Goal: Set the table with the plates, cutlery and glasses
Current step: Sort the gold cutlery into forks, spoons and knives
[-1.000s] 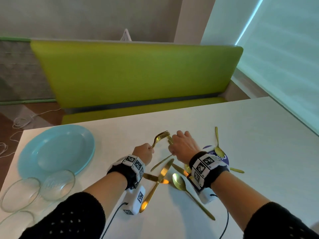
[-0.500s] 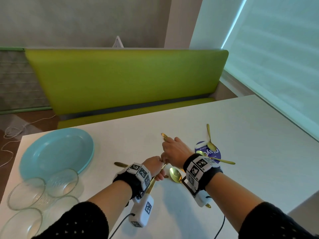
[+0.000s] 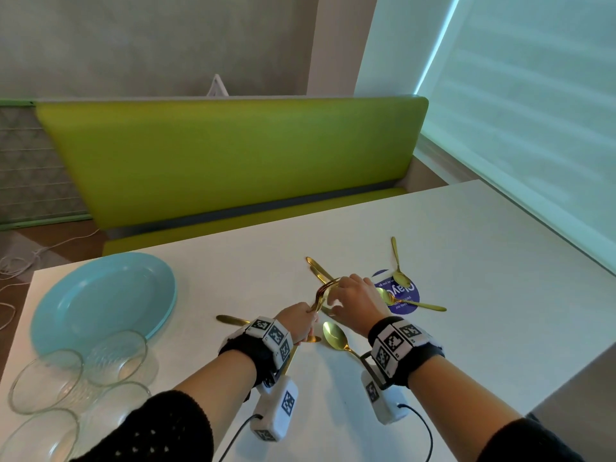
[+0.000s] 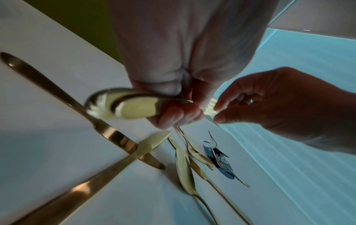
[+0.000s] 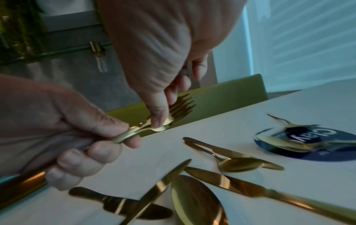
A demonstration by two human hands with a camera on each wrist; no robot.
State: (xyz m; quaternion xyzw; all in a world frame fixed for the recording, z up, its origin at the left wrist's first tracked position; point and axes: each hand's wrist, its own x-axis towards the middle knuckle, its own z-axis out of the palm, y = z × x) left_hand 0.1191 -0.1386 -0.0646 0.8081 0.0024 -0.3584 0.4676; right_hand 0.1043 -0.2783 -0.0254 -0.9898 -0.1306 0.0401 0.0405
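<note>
Above the table point(image 3: 450, 235), the left hand point(image 3: 296, 323) grips gold forks point(image 5: 179, 109) by their handles, while the right hand point(image 3: 353, 305) pinches their heads between thumb and fingers point(image 5: 178, 85).

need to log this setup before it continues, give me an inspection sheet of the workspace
surface: white table, cutlery scattered near its middle
job's things: turquoise plate at left; three glass bowls beside it; gold forks bunched and lifted; gold knives, a large spoon and small spoons lying loose
clutter: round blue sticker under the small spoons
hands: left hand grips the fork handles; right hand pinches the fork heads
cables: black leads from the wrist cameras; white cord on the floor
surroundings: green bench, window blind
</note>
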